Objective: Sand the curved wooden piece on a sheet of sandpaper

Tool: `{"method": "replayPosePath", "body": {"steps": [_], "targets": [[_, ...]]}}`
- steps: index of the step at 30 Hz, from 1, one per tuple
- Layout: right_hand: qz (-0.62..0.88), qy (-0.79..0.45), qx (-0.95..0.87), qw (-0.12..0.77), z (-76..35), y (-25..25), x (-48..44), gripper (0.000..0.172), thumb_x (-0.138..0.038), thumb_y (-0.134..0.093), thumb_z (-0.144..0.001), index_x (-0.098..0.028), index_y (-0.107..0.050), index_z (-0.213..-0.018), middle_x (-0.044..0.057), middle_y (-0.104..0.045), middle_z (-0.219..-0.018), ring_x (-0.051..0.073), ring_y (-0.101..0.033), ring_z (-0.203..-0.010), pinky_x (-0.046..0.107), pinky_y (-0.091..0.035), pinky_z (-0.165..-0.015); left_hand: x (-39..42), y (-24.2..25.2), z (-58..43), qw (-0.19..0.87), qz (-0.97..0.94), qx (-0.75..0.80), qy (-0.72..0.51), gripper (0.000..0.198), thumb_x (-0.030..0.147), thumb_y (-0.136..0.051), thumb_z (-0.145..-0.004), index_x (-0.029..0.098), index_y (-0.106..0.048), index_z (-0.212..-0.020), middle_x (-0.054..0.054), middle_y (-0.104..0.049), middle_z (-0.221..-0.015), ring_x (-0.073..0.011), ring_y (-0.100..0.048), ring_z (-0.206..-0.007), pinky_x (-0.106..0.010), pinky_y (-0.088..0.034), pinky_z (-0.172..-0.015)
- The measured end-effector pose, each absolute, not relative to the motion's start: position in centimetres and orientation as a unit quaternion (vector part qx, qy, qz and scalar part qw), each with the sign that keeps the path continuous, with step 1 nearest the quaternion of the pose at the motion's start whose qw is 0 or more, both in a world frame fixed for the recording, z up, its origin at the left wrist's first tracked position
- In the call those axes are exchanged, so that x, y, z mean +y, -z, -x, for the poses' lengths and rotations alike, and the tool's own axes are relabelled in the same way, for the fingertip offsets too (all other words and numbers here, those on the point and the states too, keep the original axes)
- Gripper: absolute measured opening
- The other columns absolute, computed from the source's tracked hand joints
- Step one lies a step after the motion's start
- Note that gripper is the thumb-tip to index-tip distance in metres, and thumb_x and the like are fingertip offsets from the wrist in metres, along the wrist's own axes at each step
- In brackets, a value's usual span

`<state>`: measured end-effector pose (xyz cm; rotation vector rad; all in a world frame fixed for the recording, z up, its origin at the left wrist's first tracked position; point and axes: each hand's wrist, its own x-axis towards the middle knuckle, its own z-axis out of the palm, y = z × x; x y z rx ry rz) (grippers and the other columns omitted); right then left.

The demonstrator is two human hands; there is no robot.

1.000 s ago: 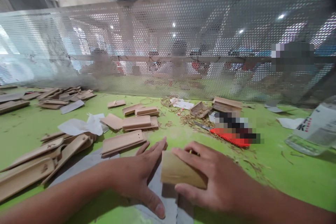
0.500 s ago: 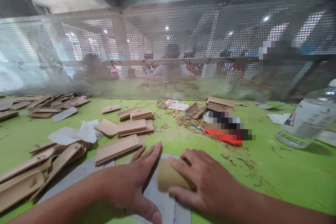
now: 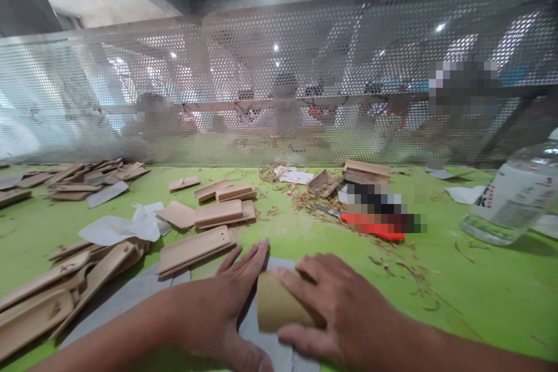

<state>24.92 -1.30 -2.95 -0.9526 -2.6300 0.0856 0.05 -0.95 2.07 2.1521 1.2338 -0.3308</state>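
Observation:
In the head view my right hand [image 3: 335, 305] is closed around a smooth tan curved piece [image 3: 279, 302], fingers over its top and thumb along its near side. Its underside is hidden, so I cannot tell whether it is bamboo or a rolled sheet. The piece rests on a white paper sheet [image 3: 279, 261]. Just left of it, my left hand [image 3: 231, 308] lies flat with thumb and fingers spread, pressing on the sheet and holding nothing. Beyond the left fingers lies a stacked pair of trough-shaped bamboo pieces [image 3: 196, 250].
More bamboo pieces [image 3: 104, 279] are heaped at left beside crumpled tissue [image 3: 126, 226]. A red-handled knife [image 3: 375, 226] lies among shavings [image 3: 305, 200]. At right stands a clear bottle [image 3: 505, 203]. A perforated metal screen [image 3: 244, 70] crosses the far edge, with people behind it.
My right hand and the tan piece have shifted slightly left and toward me. My left hand stays spread in nearly the same place.

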Motion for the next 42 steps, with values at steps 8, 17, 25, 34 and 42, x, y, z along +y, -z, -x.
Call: {"method": "replayPosePath", "body": {"steps": [8, 17, 25, 34, 42], "targets": [[0.337, -0.016, -0.924, 0.182, -24.9, 2.9, -1.0, 0.059, -0.057, -0.067, -0.094, -0.013, -0.069, -0.134, 0.017, -0.072, -0.109, 0.034, -0.063, -0.094, 0.051, -0.053, -0.084, -0.9, -1.9, -0.1, 0.317, -0.815, 0.469, 0.123, 0.15, 0.081, -0.076, -0.069, 0.01, 0.017, -0.163, -0.018, 0.017, -0.165, -0.0426, 0.01, -0.153, -0.058, -0.02, -0.124], [0.356, -0.002, -0.915, 0.188, -24.8, 3.4, -1.3, 0.056, -0.056, -0.068, -0.094, -0.014, -0.07, -0.131, 0.015, -0.072, -0.104, 0.032, -0.063, -0.091, 0.049, -0.052, -0.081, -0.9, -1.6, -0.1, 0.316, -0.81, 0.481, 0.11, 0.153, 0.079, -0.08, -0.066, 0.01, 0.016, -0.163, -0.019, 0.015, -0.165, -0.0456, 0.01, -0.152, -0.061, -0.018, -0.123], [0.35, -0.01, -0.917, 0.189, -24.9, 3.3, -1.5, 0.056, -0.055, -0.068, -0.094, -0.015, -0.069, -0.134, 0.014, -0.072, -0.106, 0.032, -0.062, -0.093, 0.049, -0.052, -0.083, -1.1, -1.8, -0.1, 0.316, -0.811, 0.48, 0.111, 0.152, 0.08, -0.078, -0.068, 0.008, 0.017, -0.163, -0.019, 0.016, -0.165, -0.0439, 0.007, -0.153, -0.058, -0.019, -0.123], [0.341, -0.03, -0.923, 0.176, -25.1, 3.5, -1.3, 0.062, -0.059, -0.069, -0.092, -0.016, -0.067, -0.137, 0.015, -0.072, -0.108, 0.033, -0.063, -0.093, 0.049, -0.052, -0.082, -0.9, -1.1, 0.4, 0.304, -0.833, 0.455, 0.087, 0.143, 0.075, -0.079, -0.073, 0.02, 0.018, -0.162, -0.016, 0.011, -0.167, -0.0452, 0.0, -0.154, -0.06, -0.02, -0.123], [0.316, 0.028, -0.92, 0.229, -25.6, 4.4, -0.1, 0.052, -0.052, -0.072, -0.092, -0.019, -0.068, -0.132, 0.008, -0.071, -0.095, 0.027, -0.063, -0.081, 0.041, -0.049, -0.073, -1.7, 0.2, 1.0, 0.263, -0.862, 0.433, 0.022, 0.114, 0.06, -0.069, -0.095, 0.026, 0.015, -0.163, -0.012, -0.001, -0.17, -0.042, -0.018, -0.155, -0.058, -0.026, -0.123]]}}
